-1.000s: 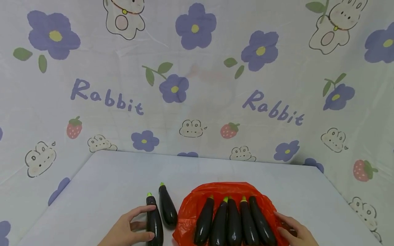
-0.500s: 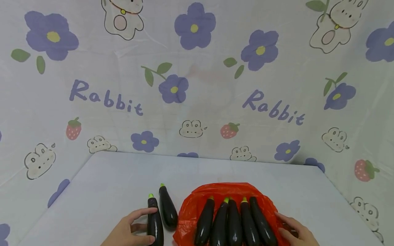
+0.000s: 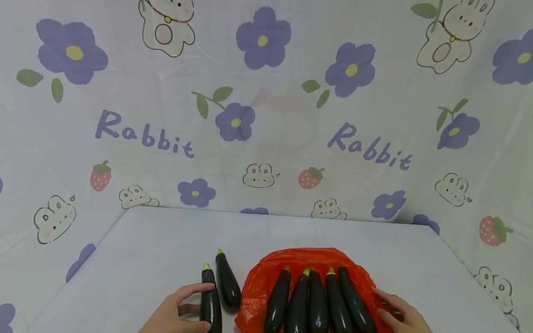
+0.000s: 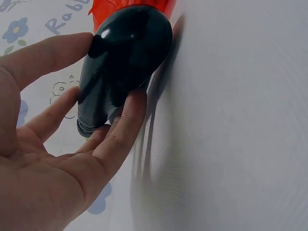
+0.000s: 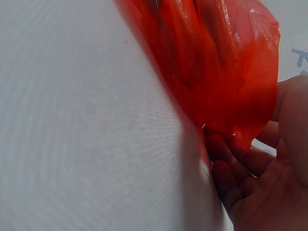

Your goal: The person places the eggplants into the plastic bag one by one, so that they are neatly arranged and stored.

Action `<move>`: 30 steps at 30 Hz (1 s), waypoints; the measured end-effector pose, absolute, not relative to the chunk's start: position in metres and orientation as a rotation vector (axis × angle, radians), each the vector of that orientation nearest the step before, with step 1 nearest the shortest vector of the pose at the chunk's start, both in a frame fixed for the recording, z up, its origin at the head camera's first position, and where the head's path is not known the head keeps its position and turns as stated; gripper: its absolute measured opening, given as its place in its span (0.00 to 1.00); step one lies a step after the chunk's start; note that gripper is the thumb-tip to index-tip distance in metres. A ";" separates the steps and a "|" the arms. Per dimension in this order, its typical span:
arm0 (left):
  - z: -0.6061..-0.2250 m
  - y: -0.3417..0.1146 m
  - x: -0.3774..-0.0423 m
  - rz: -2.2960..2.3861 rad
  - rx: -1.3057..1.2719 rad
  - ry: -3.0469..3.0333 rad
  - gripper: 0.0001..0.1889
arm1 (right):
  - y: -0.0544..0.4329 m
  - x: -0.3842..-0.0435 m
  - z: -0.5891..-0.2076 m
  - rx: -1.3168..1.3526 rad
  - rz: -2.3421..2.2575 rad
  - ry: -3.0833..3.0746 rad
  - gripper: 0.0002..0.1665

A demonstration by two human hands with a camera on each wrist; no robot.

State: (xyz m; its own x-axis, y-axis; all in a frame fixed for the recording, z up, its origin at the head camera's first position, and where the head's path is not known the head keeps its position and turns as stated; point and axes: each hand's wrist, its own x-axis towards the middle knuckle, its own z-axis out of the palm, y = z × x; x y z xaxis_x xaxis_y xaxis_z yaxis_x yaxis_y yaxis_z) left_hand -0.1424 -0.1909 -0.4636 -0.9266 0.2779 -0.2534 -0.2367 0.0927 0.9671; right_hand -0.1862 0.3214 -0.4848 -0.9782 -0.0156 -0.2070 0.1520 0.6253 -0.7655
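Note:
My left hand holds a dark, glossy eggplant with a green stem tip between thumb and fingers. In the left wrist view, the fingers go round the sides of this eggplant; I cannot tell if it touches the table. Just right of it lies a second eggplant. Several more eggplants lie side by side in an opened red plastic bag. At the bag's right edge, my right hand grips the plastic. The right wrist view shows curled fingers at the bag's lower rim.
A white table carries everything. Behind it and along both sides hangs a pale cloth printed with purple flowers, rabbits and strawberries. The bottom of the head view cuts off the near part of the bag and hands.
My left hand and its eggplant have shifted slightly right, nearer the second eggplant. My right hand and the bag have stayed almost still.

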 end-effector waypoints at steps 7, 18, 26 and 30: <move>-0.459 -0.194 -0.142 1.951 0.109 1.934 0.38 | 0.321 -0.186 -0.485 0.100 -1.256 2.680 0.36; -0.458 -0.197 -0.142 2.022 0.185 1.863 0.37 | 0.321 -0.187 -0.485 0.101 -1.247 2.677 0.36; -0.457 -0.197 -0.142 2.039 0.188 1.838 0.37 | 0.322 -0.187 -0.485 0.084 -1.252 2.683 0.35; -0.457 -0.198 -0.142 2.049 0.199 1.825 0.37 | 0.321 -0.187 -0.485 0.093 -1.246 2.687 0.35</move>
